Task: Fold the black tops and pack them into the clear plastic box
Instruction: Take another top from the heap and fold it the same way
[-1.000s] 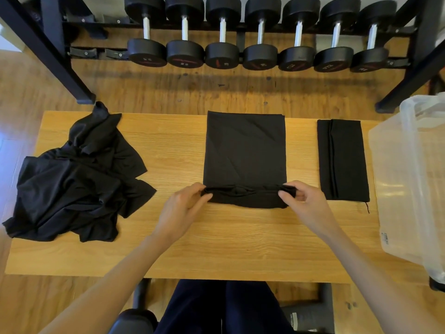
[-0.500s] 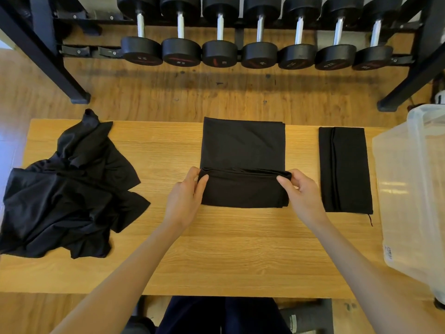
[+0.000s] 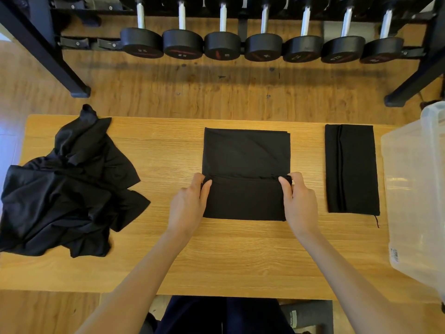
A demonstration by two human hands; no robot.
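A person's left hand [image 3: 190,203] and right hand [image 3: 299,201] pinch the folded-over near edge of a black top [image 3: 245,162] at mid-table [image 3: 216,256], its long axis running away from the person. A folded top [image 3: 356,169] lies between it and the clear plastic box [image 3: 416,189]; unfolded tops [image 3: 65,189] sit left.

Between the left hand [image 3: 190,203] and right hand [image 3: 299,203]: half-folded black top [image 3: 245,165]; crumpled black pile [image 3: 67,189] further left (folded black top [image 3: 350,167] and clear plastic box [image 3: 414,189] right).

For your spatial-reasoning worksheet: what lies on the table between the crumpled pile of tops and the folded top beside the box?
In the head view, the half-folded top lies there, gripped by the left hand and right hand.
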